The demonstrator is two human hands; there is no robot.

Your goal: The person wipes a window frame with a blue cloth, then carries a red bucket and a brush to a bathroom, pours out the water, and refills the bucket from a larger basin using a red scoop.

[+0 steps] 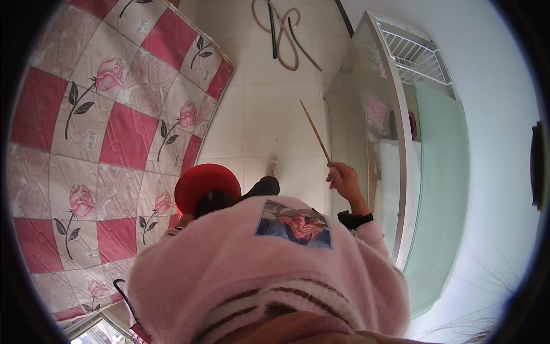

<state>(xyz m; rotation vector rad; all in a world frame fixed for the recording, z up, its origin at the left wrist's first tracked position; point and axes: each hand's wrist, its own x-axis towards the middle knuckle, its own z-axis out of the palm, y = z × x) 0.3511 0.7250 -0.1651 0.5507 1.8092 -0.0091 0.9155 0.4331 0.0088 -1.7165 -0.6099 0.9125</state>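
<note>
My right hand (343,179) holds a thin tan stick (316,131) between thumb and fingers, near its lower end. The stick slants up and to the left over the tiled floor, its narrow tip free. At the near side of a red plastic bucket (206,170), my left hand (185,220) touches or nearly touches the rim. The pink sweater hides part of that hand, so its grip is not clear. A dark shape covers part of the bucket's opening. Beside the bucket shows a dark shoe (270,185).
A quilted rose-print bed cover (129,133) spans the left side. Along the right stands a glass-fronted cabinet (401,129) with a white wire rack (414,53) on top. Loosely coiled hoses (285,47) lie on the floor ahead.
</note>
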